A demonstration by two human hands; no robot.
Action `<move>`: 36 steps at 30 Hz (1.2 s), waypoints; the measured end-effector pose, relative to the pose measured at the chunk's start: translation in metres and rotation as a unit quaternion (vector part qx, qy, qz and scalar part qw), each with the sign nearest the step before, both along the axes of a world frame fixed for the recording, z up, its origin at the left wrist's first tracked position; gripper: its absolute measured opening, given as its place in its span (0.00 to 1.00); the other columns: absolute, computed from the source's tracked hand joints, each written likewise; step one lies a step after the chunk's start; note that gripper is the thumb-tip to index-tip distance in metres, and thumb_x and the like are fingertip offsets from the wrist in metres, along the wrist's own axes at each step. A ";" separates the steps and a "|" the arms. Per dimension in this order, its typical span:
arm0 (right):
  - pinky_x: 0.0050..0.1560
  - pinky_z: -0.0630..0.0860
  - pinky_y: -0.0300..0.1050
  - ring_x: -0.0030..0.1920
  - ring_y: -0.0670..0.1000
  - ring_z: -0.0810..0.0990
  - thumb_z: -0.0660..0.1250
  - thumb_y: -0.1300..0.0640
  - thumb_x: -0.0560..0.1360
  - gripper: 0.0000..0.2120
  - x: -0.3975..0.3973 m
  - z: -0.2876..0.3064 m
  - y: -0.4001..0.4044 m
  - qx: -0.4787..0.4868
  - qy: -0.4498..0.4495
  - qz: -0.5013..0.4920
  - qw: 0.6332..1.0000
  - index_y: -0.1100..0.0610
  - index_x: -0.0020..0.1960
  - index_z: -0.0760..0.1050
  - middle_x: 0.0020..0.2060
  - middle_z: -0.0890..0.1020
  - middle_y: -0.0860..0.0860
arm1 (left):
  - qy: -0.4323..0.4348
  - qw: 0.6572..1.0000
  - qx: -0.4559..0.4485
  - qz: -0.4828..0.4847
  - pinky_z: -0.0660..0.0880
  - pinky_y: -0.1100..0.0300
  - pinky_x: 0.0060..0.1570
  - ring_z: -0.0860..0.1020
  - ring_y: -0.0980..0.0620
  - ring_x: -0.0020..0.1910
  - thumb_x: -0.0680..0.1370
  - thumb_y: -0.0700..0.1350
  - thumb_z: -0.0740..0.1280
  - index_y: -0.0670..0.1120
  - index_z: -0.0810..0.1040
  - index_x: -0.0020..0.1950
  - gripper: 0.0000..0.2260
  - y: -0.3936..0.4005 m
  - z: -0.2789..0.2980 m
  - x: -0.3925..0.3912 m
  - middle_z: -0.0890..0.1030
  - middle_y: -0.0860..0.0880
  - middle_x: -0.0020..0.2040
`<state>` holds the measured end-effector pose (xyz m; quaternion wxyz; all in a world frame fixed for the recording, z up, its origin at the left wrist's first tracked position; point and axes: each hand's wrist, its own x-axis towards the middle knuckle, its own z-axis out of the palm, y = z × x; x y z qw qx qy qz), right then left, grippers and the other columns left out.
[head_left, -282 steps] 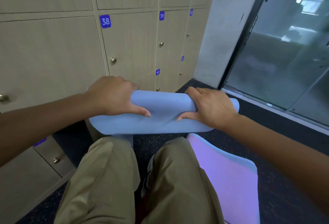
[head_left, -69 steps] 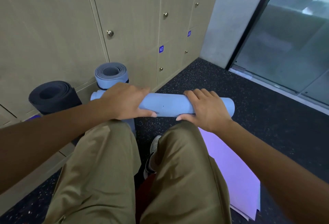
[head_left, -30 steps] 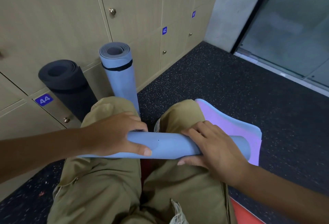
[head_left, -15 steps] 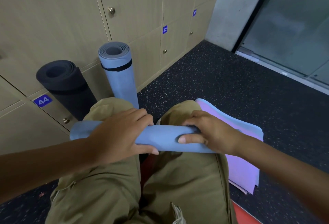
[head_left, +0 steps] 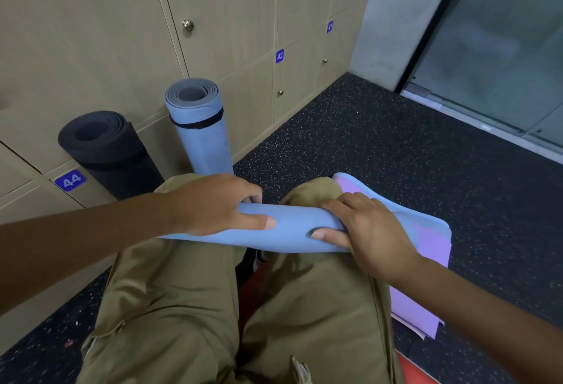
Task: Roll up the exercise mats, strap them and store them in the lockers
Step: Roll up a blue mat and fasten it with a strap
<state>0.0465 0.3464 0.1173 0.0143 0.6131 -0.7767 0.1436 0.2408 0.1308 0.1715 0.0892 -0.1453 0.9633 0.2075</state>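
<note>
1 head-worn wide-angle view looks forward and steeply down from above the person's lap, close over both knees (head_left: 195, 307). It faces the speckled floor (head_left: 380, 146), with the lockers (head_left: 91, 33) slanting along the left edge and a glass door (head_left: 502, 48) at upper right. Straight lines bow toward the frame's edges.

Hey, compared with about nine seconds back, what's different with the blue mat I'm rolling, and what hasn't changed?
The blue mat is rolled tighter and has come closer, over the knees; less of its purple side lies unrolled. The view tilted down, so a strapped blue roll and a black roll now show against the lockers. Unchanged: left hand and right hand both grip the roll.
</note>
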 end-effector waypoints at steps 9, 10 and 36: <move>0.51 0.71 0.48 0.52 0.48 0.71 0.50 0.23 0.70 0.31 -0.024 0.016 -0.022 0.098 -0.159 0.010 0.982 0.42 0.53 0.78 0.41 0.70 0.38 | 0.062 0.975 -0.191 -0.090 0.73 0.53 0.42 0.76 0.53 0.43 0.68 0.81 0.50 0.52 0.71 0.55 0.36 0.018 -0.023 -0.016 0.75 0.56 0.46; 0.52 0.72 0.48 0.53 0.48 0.72 0.50 0.22 0.70 0.30 -0.027 0.015 -0.024 0.095 -0.164 0.004 0.982 0.42 0.52 0.78 0.43 0.72 0.39 | 0.074 0.969 -0.214 -0.096 0.71 0.53 0.38 0.76 0.52 0.42 0.68 0.82 0.52 0.51 0.71 0.53 0.36 0.019 -0.027 -0.020 0.75 0.55 0.45; 0.60 0.78 0.54 0.56 0.48 0.80 0.74 0.46 0.76 0.20 -0.016 0.110 -0.071 -0.345 -0.296 -0.097 0.885 0.45 0.67 0.77 0.57 0.82 0.46 | 0.220 0.893 0.345 0.188 0.78 0.40 0.59 0.83 0.49 0.56 0.67 0.62 0.77 0.50 0.76 0.61 0.28 0.040 -0.053 -0.027 0.84 0.51 0.55</move>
